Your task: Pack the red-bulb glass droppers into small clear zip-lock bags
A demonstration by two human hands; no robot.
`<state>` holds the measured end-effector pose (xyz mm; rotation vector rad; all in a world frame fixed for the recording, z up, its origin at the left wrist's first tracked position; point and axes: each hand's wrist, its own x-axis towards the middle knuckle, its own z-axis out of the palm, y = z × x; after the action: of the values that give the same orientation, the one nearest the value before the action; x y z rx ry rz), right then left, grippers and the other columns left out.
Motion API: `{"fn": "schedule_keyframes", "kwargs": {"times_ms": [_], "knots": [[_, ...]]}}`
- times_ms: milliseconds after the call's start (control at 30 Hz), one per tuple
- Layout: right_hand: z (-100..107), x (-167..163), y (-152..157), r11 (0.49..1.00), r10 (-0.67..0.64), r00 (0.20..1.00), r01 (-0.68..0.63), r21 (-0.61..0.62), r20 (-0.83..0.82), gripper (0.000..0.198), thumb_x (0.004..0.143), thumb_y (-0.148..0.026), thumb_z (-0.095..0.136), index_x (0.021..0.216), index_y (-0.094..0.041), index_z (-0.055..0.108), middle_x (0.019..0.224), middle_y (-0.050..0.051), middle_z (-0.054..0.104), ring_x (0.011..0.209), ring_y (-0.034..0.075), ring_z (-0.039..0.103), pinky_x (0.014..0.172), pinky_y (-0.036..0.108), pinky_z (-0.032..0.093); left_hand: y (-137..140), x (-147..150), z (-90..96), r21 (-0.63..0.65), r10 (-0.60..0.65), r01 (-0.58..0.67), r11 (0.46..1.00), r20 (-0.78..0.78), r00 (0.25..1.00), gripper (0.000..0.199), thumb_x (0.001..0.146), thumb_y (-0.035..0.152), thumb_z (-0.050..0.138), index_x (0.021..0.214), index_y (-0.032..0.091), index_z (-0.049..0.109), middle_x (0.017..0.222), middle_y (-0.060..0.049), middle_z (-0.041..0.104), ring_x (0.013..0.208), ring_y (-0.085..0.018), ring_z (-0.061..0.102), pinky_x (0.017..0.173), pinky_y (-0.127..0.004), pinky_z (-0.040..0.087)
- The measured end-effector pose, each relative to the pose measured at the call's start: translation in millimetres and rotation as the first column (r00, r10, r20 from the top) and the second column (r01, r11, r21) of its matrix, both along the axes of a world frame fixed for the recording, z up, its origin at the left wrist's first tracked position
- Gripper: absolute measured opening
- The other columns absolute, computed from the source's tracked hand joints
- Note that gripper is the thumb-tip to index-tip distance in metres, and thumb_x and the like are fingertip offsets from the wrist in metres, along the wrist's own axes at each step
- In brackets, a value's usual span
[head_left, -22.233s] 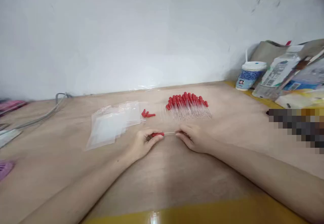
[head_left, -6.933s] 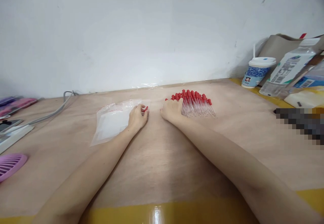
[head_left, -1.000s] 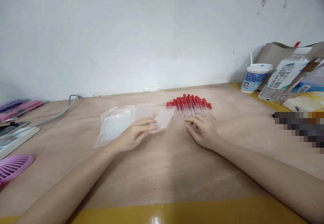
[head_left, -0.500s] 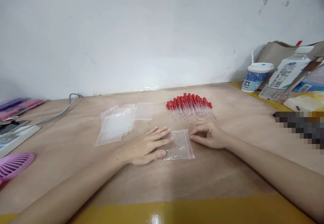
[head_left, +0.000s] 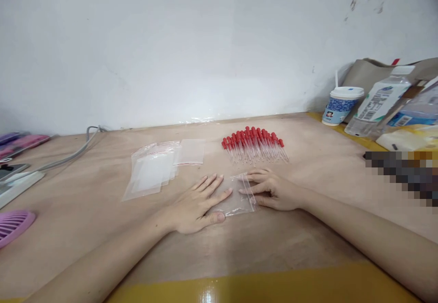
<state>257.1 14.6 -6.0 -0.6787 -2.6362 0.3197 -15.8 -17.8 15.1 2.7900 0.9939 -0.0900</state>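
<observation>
A clear zip-lock bag (head_left: 233,200) lies flat on the table in front of me, its zip edge to the right. My left hand (head_left: 200,202) rests palm down on the bag's left part, fingers spread. Over the zip edge reaches my right hand (head_left: 270,190), its fingers apart and touching the plastic; they hide part of that edge. Just beyond is a fanned pile of glass droppers with red bulbs (head_left: 253,141), bulbs pointing away from me. Further left, several more zip-lock bags (head_left: 150,170) overlap on the table, with another bag (head_left: 190,151) beside them.
At the right stand a paper cup with a straw (head_left: 342,107) and a plastic bottle (head_left: 379,102), before a grey-beige bag (head_left: 366,75). A pixelated dark object (head_left: 404,175) lies nearer. On the left are a pink fan (head_left: 15,225), a grey cable (head_left: 75,152) and a white power strip (head_left: 20,186).
My right hand has gone from a pinch beside the zip edge to spread fingers on top of it, moving left. My left hand stays on the bag. The view has shifted slightly.
</observation>
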Motion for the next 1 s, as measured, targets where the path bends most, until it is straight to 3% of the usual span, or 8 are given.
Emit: {"fn": "schedule_keyframes", "kwargs": {"times_ms": [267, 433, 533, 600, 667, 767, 867, 1000], "knots": [[3, 10, 9, 0.983, -0.025, 0.999, 0.030, -0.180, 0.030, 0.031, 0.074, -0.047, 0.060, 0.102, -0.034, 0.065, 0.129, 0.004, 0.051, 0.124, 0.026, 0.036, 0.100, 0.053, 0.024, 1, -4, -1.8, 0.007, 0.040, -0.041, 0.999, 0.020, 0.999, 0.052, 0.095, 0.045, 0.024, 0.141, 0.031, 0.006, 0.147, -0.002, -0.008, 0.135, -0.026, -0.002, 0.109, -0.045, 0.007], [7, 19, 20, 0.937, -0.022, 0.992, -0.022, -0.348, -0.122, 0.021, 0.076, -0.041, 0.060, 0.083, -0.025, 0.072, 0.103, 0.005, 0.067, 0.106, 0.020, 0.054, 0.091, 0.039, 0.041, 1, -4, -3.1, 0.027, 0.047, -0.048, 0.999, 0.023, 0.999, 0.053, 0.094, 0.046, 0.025, 0.141, 0.032, 0.005, 0.147, -0.001, -0.006, 0.135, -0.025, 0.000, 0.109, -0.044, 0.007], [9, 23, 35, 0.910, -0.241, 0.946, 0.143, -0.389, -0.217, 0.023, 0.075, -0.039, 0.059, 0.082, -0.020, 0.070, 0.082, 0.004, 0.070, 0.077, 0.016, 0.062, 0.070, 0.030, 0.049, 2, -2, -3.9, 0.040, 0.053, -0.054, 0.998, 0.018, 0.998, 0.053, 0.094, 0.046, 0.025, 0.141, 0.032, 0.006, 0.147, -0.001, -0.005, 0.135, -0.024, 0.001, 0.110, -0.043, 0.007], [12, 23, 53, 0.870, -0.457, 0.848, 0.361, -0.336, -0.270, 0.024, 0.074, -0.039, 0.059, 0.080, -0.018, 0.069, 0.069, 0.003, 0.067, 0.063, 0.015, 0.059, 0.058, 0.027, 0.046, 3, -1, -4.7, 0.051, 0.048, -0.049, 0.997, 0.037, 0.998, 0.053, 0.094, 0.046, 0.026, 0.141, 0.032, 0.007, 0.148, -0.001, -0.003, 0.135, -0.024, 0.002, 0.110, -0.044, 0.008], [19, 21, 75, 0.788, -0.615, 0.721, 0.569, -0.234, -0.320, 0.023, 0.072, -0.037, 0.058, 0.075, -0.016, 0.068, 0.061, 0.002, 0.062, 0.057, 0.014, 0.055, 0.054, 0.027, 0.042, 3, 0, -5.7, 0.062, 0.042, -0.047, 0.997, 0.075, 0.996, 0.052, 0.094, 0.046, 0.028, 0.141, 0.032, 0.011, 0.148, -0.001, 0.000, 0.135, -0.025, 0.005, 0.110, -0.044, 0.010], [32, 13, 111, 0.682, -0.703, 0.614, 0.724, -0.098, -0.359, 0.024, 0.075, -0.034, 0.053, 0.079, -0.016, 0.068, 0.068, 0.004, 0.062, 0.065, 0.016, 0.056, 0.064, 0.030, 0.043, 3, 1, -7.3, 0.053, 0.068, -0.076, 0.996, 0.143, 0.987, 0.052, 0.092, 0.046, 0.033, 0.140, 0.030, 0.020, 0.148, -0.002, 0.008, 0.135, -0.026, 0.011, 0.109, -0.045, 0.015], [41, 0, 138, 0.608, -0.759, 0.579, 0.794, -0.006, -0.297, 0.032, 0.077, -0.040, 0.050, 0.094, -0.019, 0.068, 0.095, 0.011, 0.062, 0.093, 0.025, 0.053, 0.082, 0.041, 0.038, 0, 2, -7.5, 0.028, 0.122, -0.133, 0.991, 0.237, 0.964, 0.047, 0.091, 0.043, 0.037, 0.136, 0.028, 0.033, 0.147, -0.003, 0.019, 0.134, -0.026, 0.017, 0.108, -0.045, 0.021], [41, -13, 159, 0.555, -0.829, 0.539, 0.825, -0.102, -0.147, 0.036, 0.073, -0.049, 0.053, 0.089, -0.021, 0.069, 0.106, 0.014, 0.058, 0.110, 0.034, 0.043, 0.089, 0.055, 0.027, -3, -1, -5.2, 0.002, 0.163, -0.177, 0.984, 0.384, 0.909, 0.036, 0.092, 0.035, 0.038, 0.124, 0.024, 0.050, 0.140, -0.004, 0.035, 0.131, -0.024, 0.028, 0.106, -0.042, 0.029]]}}
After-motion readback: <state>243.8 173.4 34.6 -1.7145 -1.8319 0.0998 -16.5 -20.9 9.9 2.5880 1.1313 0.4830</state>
